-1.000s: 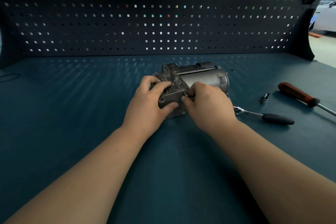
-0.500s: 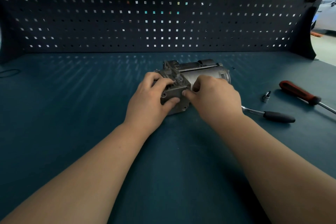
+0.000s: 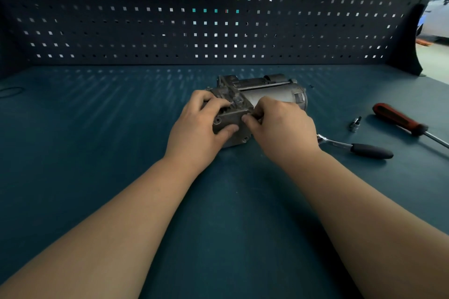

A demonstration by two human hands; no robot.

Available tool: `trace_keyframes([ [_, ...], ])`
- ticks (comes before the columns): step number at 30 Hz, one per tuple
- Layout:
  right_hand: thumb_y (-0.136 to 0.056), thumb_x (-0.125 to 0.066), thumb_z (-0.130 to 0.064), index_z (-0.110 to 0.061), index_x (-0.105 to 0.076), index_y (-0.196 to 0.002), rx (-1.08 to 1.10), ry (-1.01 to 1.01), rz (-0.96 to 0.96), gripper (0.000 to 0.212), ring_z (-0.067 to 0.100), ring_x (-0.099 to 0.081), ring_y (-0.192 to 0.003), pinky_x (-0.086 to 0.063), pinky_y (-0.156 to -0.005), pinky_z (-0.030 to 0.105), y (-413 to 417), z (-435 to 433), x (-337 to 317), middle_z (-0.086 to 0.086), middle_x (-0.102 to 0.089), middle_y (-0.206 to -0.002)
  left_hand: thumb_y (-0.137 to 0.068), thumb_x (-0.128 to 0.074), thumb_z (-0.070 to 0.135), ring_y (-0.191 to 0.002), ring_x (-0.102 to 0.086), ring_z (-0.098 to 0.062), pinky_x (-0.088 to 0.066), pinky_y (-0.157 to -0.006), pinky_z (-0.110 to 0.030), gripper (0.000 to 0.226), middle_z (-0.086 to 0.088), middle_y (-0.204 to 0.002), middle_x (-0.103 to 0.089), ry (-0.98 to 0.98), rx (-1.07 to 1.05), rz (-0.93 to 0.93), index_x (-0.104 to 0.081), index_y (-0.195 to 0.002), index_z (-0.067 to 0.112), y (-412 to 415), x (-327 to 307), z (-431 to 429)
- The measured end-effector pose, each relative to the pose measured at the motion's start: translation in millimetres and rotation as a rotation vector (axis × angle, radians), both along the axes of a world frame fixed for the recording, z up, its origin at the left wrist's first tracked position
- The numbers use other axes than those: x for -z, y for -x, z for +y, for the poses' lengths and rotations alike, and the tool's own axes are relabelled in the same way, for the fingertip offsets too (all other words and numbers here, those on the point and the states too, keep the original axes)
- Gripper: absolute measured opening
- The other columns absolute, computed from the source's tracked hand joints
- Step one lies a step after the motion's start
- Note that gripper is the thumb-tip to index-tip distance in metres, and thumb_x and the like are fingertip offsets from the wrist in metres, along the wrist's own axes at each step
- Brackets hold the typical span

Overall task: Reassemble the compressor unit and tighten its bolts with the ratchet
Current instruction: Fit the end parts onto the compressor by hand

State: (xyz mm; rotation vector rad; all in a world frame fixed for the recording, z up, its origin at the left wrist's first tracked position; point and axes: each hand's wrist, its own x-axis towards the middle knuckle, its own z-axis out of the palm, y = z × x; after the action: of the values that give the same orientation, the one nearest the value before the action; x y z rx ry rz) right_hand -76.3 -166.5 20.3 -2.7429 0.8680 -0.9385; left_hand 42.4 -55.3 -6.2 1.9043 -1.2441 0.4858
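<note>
L fingers (image 3: pixel 213 104) curl over the top of the compressor's (image 3: pixel 269 96) near end block, and the thumb presses flat on its near face, so my L hand (image 3: pixel 194 128) grips the unit. R fingers (image 3: pixel 263 108) are bent in tight, w/ thumb and forefinger pinching at the block's top right corner. I can't tell from my feed whether a bolt sits between them, since the tips hide that spot. R hand (image 3: pixel 284 126) covers the near part of the cylinder body.

Compressor sits approx mid-bench (image 3: pixel 97 143), block end nearer me and to the left, grey cylinder running off to the right. Both forearms come in from the near edge.

Right of the R hand the ratchet (image 3: pixel 359 147) lies flat on the bench, its head partly hidden behind the wrist and its black grip pointing right. Just beyond it is a small socket (image 3: pixel 355 124), apart from the ratchet. Further right is a screwdriver (image 3: pixel 398 120) w/ red-and-black handle, its shaft running out of view on the right.

A pegboard (image 3: pixel 218 19) closes the far side. There's a thin dark cable (image 3: pixel 12 91) loop at the left edge.
</note>
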Motion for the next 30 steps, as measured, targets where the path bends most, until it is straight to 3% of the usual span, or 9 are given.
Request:
trace_keyframes([
  [4,-0.089,-0.059,-0.042,-0.021,-0.049,-0.086,-0.011,-0.031,-0.030,0.023,0.026,-0.057,-0.081,-0.032,-0.056,0.031,-1.6,1.4,3.0,-0.005,-0.055,-0.078,-0.077,-0.077,0.033,-0.105,-0.050,-0.014,-0.044,-0.078,-0.027,0.046,0.007,-0.118,-0.043,0.000,0.003,-0.010,-0.061,-0.118,0.022,-1.0,-0.3,0.5],
  [10,-0.090,-0.055,-0.046,-0.022,-0.050,-0.084,0.000,-0.062,-0.040,0.025,0.027,-0.058,-0.082,-0.034,-0.057,0.031,-1.1,-0.5,3.7,-0.001,-0.065,-0.085,-0.076,-0.077,0.034,-0.103,-0.051,-0.014,-0.046,-0.073,-0.030,0.043,0.005,-0.116,-0.045,0.011,-0.003,-0.038,-0.062,-0.116,0.021,-0.7,0.3,-0.3],
  [16,-0.095,-0.045,-0.047,-0.018,-0.055,-0.081,0.030,-0.031,0.000,0.034,0.027,-0.050,-0.071,-0.028,-0.052,0.031,-1.1,1.0,2.1,0.000,-0.054,-0.071,-0.077,-0.077,0.033,-0.101,-0.052,-0.016,-0.049,-0.072,-0.034,0.042,0.003,-0.115,-0.047,0.026,0.000,-0.045,-0.064,-0.114,0.020,-1.7,0.1,-1.0],
  [21,-0.099,-0.036,-0.047,-0.021,-0.035,-0.062,0.048,-0.039,0.031,0.045,0.028,-0.044,-0.066,-0.020,-0.048,0.030,-0.6,-0.2,2.6,-0.004,-0.039,-0.061,-0.078,-0.076,0.033,-0.101,-0.053,-0.017,-0.049,-0.071,-0.035,0.041,0.001,-0.114,-0.048,0.013,0.008,-0.064,-0.065,-0.115,0.019,-1.5,-1.4,0.4],
  [23,-0.097,-0.038,-0.049,-0.021,-0.038,-0.062,0.045,-0.042,0.018,0.045,0.027,-0.045,-0.066,-0.020,-0.047,0.027,-0.9,-0.7,3.9,-0.006,-0.042,-0.061,-0.078,-0.076,0.029,-0.100,-0.054,-0.020,-0.050,-0.069,-0.036,0.038,-0.001,-0.114,-0.049,0.006,0.028,-0.097,-0.065,-0.113,0.018,-0.7,-2.6,1.1],
  [26,-0.088,-0.052,-0.054,-0.024,-0.054,-0.080,0.032,-0.020,-0.015,0.031,0.022,-0.049,-0.072,-0.026,-0.049,0.027,-0.5,-1.7,3.5,-0.005,-0.057,-0.074,-0.078,-0.076,0.023,-0.096,-0.056,-0.026,-0.047,-0.062,-0.034,0.032,-0.007,-0.113,-0.052,-0.011,0.050,-0.181,-0.064,-0.106,0.014,0.1,-4.5,1.8],
  [30,-0.089,-0.053,-0.048,-0.023,-0.051,-0.081,0.003,0.021,-0.007,0.027,0.025,-0.051,-0.072,-0.023,-0.048,0.025,-1.0,-0.5,3.1,-0.001,-0.059,-0.079,-0.077,-0.078,0.020,-0.088,-0.059,-0.028,-0.039,-0.057,-0.028,0.031,-0.011,-0.107,-0.056,-0.040,0.045,-0.304,-0.066,-0.104,0.011,-1.6,-7.4,3.5],
])
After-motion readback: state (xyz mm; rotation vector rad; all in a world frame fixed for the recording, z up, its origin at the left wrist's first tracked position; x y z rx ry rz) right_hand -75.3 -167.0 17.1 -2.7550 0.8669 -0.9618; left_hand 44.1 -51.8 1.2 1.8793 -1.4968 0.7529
